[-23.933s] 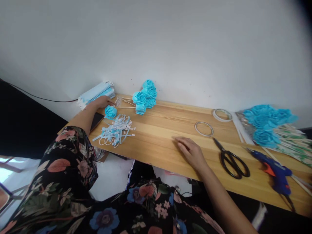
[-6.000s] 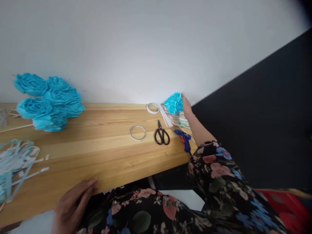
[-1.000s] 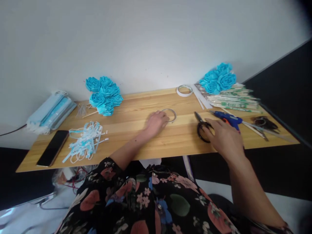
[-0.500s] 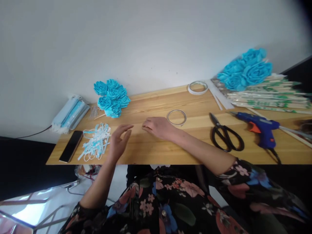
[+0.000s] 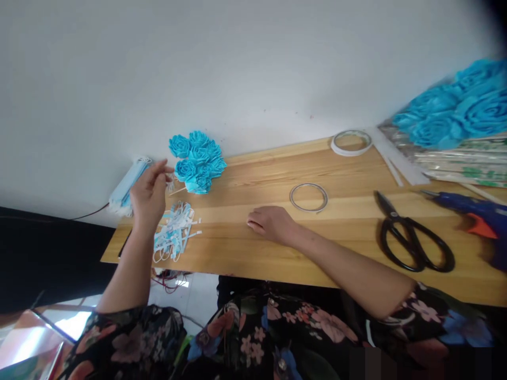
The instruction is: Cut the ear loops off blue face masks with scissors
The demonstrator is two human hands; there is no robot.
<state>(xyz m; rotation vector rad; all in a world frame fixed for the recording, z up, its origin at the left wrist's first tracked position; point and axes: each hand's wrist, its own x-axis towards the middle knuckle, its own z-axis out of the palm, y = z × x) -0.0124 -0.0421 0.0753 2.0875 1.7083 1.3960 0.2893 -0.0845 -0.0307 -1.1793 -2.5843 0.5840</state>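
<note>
My left hand (image 5: pixel 148 198) is raised over the left end of the table, its fingers stretched out and nothing visible in them. It partly covers a stack of light blue face masks (image 5: pixel 129 182) and is close to a bunch of blue crepe-like flowers (image 5: pixel 200 161). Below it lies a heap of cut mask strips with white ear loops (image 5: pixel 174 232). On the bare middle of the wood, my right hand (image 5: pixel 273 224) rests with its fingers curled together; whether anything is inside is hidden. A coil of thin wire (image 5: pixel 309 198) lies just beyond it.
Black-handled scissors (image 5: pixel 415 245) lie to the right, with a blue glue gun (image 5: pixel 487 216) past them. A roll of white tape (image 5: pixel 351 142) sits at the back by paper strips (image 5: pixel 400 158). More blue flowers (image 5: pixel 459 108) rest on wrapped sticks (image 5: pixel 471 161). My left forearm mostly hides a phone.
My left hand has moved left and up, from beside the right hand to the mask stack. My right hand stays at the table's middle. The view has turned left.
</note>
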